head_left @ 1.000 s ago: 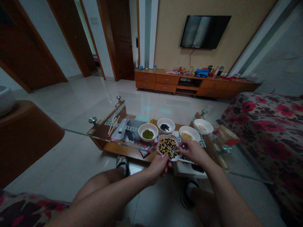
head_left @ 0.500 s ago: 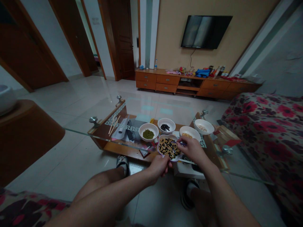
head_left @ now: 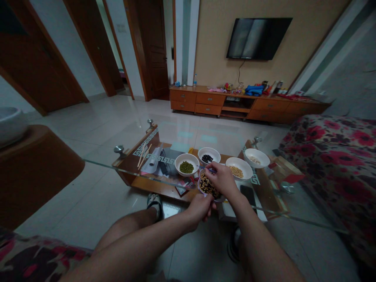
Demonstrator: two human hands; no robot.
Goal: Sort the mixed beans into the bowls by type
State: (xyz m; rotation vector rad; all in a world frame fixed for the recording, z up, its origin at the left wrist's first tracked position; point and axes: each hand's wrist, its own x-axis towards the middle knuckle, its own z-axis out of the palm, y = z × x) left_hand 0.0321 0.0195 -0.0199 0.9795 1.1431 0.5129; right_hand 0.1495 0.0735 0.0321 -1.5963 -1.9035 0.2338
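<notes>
1. Living-room glass-topped wooden worktop (head_left: 152, 187) carries white ceramic bowls of green mung beans (head_left: 185, 167), black beans (head_left: 207, 158), yellow soybeans (head_left: 236, 171) and pale seeds (head_left: 254, 160).
2. Left hand (head_left: 199, 211) holds a small white bowl of mixed dark and tan beans (head_left: 208, 187) just above the worktop's near edge.
3. Right hand (head_left: 223, 182): fingers (head_left: 213, 171) pinched together on a thin blue utensil (head_left: 204, 167) over that bowl.

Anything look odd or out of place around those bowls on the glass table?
Yes: the bowl in the left hand holds black and yellow beans mixed together, while the white bowl of mung beans and the others nearby each seem to hold one kind. No spills show.
</notes>
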